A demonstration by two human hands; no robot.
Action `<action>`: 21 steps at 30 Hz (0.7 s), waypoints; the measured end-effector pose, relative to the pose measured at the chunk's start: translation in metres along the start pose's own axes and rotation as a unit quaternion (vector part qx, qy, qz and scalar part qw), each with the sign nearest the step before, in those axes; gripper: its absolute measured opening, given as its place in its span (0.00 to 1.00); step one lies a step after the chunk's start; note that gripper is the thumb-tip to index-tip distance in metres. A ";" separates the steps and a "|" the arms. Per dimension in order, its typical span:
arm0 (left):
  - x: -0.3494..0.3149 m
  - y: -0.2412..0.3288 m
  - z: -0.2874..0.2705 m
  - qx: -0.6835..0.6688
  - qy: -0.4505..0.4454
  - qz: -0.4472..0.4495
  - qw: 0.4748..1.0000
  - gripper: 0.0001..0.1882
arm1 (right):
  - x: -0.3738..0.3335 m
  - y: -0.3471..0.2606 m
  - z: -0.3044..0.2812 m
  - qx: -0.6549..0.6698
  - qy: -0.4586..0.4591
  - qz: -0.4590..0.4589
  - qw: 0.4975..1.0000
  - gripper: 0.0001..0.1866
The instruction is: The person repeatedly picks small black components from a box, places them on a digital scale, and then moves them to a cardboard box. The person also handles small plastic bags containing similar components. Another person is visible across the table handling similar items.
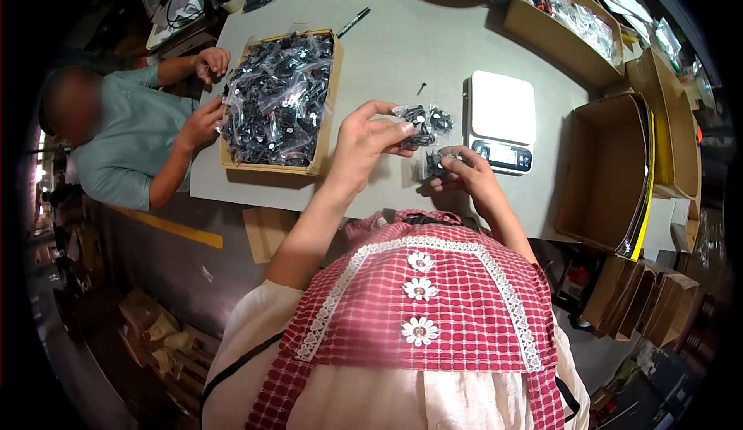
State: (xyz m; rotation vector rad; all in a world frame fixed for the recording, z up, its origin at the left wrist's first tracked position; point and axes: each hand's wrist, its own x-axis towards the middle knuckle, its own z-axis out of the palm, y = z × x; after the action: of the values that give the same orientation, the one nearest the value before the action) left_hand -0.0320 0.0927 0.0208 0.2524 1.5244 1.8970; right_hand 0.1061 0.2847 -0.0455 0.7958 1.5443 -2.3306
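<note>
My left hand (360, 143) is closed on a small clear plastic bag (419, 126) of black parts, pinched between thumb and fingers over the table. Just beyond its fingertips is another small bag (441, 119) with black pieces; whether it is held or lying on the table I cannot tell. Nearer to me, my right hand (474, 179) grips a third clear bag (431, 165) of dark parts by its side. A single black screw-like piece (422, 89) lies on the table beyond my hands. Right of them stands a white digital scale (503, 109) with a bare platform and a lit display.
A shallow cardboard box (330, 124) heaped with bagged black parts sits at left. A co-worker (139, 136) reaches to its far side. Beyond it lies a black marker (354, 23). An open carton (600, 171) and a long box (561, 39) of bags line the right side.
</note>
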 end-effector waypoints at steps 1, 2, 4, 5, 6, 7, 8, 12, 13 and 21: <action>0.000 -0.001 -0.001 0.002 0.007 0.004 1.000 0.17 | 0.000 0.002 0.000 0.005 -0.005 -0.004 1.000 0.18; 0.000 -0.002 -0.002 0.005 0.014 0.007 1.000 0.17 | 0.000 0.002 0.000 0.010 -0.010 -0.008 1.000 0.18; 0.001 -0.011 -0.008 0.029 0.038 0.036 0.998 0.17 | -0.006 -0.004 0.004 0.052 -0.030 -0.020 0.998 0.19; 0.005 -0.021 -0.016 0.052 0.053 0.062 0.995 0.16 | -0.009 -0.008 0.006 0.073 -0.041 -0.026 0.996 0.19; 0.008 -0.028 -0.020 0.076 0.067 0.087 0.991 0.16 | -0.012 -0.013 0.009 0.069 -0.043 -0.038 0.996 0.19; 0.009 -0.036 -0.024 0.110 0.074 0.123 0.983 0.17 | -0.016 -0.017 0.012 0.064 -0.046 -0.049 0.996 0.20; 0.006 -0.043 -0.029 0.129 0.077 0.110 0.982 0.17 | -0.020 -0.022 0.015 0.059 -0.049 -0.060 0.995 0.20; -0.016 -0.029 -0.011 0.105 0.022 0.038 0.993 0.18 | -0.037 -0.037 0.024 0.072 -0.064 -0.065 0.993 0.23; -0.022 -0.023 -0.007 0.072 0.000 0.011 0.997 0.18 | -0.040 -0.040 0.027 0.077 -0.065 -0.061 0.993 0.23; -0.046 -0.006 0.016 0.020 -0.024 0.035 0.999 0.20 | -0.060 -0.053 0.039 0.022 -0.096 -0.101 0.990 0.32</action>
State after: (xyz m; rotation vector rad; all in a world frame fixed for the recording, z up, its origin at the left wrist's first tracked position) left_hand 0.0132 0.0772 0.0318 0.3723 1.5405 1.9026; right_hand 0.1181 0.2653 0.0409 0.4241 1.5583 -2.5066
